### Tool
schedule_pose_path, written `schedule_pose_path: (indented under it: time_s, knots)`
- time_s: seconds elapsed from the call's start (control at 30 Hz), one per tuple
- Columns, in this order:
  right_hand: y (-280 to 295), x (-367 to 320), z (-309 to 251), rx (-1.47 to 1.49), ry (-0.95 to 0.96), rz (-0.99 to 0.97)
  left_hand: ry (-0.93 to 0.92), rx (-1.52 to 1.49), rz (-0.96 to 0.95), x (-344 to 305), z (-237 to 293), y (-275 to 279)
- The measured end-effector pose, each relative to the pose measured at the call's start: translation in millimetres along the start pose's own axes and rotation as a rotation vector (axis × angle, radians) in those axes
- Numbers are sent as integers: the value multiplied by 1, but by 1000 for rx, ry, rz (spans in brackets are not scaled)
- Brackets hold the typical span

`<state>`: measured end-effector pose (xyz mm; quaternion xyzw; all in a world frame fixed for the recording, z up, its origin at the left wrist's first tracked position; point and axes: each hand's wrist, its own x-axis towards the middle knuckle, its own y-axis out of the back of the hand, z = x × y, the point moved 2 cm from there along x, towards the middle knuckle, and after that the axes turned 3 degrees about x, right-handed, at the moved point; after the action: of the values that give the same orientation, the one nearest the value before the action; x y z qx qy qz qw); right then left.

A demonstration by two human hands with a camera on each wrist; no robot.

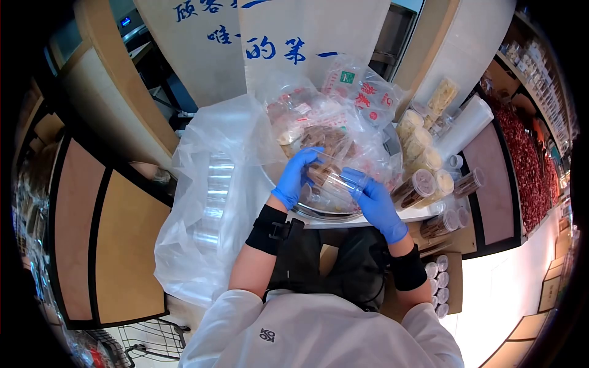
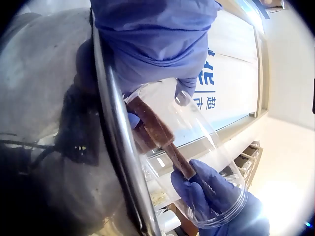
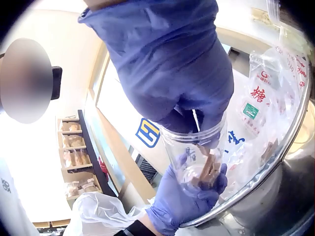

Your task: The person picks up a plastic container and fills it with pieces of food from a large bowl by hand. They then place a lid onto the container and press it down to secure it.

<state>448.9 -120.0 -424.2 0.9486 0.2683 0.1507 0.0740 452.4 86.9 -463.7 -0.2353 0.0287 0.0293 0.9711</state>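
Observation:
Over the front of a wide metal basin (image 3: pixel 290 142), two blue-gloved hands hold a clear plastic jar (image 2: pixel 202 130) lying on its side in the head view. The left hand (image 1: pixel 297 176) grips the jar's closed end, thumb and fingers around it. Fingers of the right hand (image 1: pixel 379 204) reach inside the open mouth, and in the left wrist view they touch a brown stick (image 2: pixel 179 161). Several brown pieces (image 2: pixel 151 123) lie in the jar near the left hand. Behind the jar, the basin holds brown pieces and clear printed bags (image 1: pixel 362 92).
Filled jars (image 1: pixel 417 187) stand right of the basin, with a white roll (image 1: pixel 469 126) behind them. A large plastic bag (image 1: pixel 196 245) with stacked clear containers lies on the left. A box of white-lidded jars (image 1: pixel 454 279) sits low at the right.

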Motion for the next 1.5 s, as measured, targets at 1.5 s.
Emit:
schedule_pose_path:
  time_s: [1.5]
  knots:
    - [-8,3,-5,-175,172,-438,-165,39,-154,-7,5,-4]
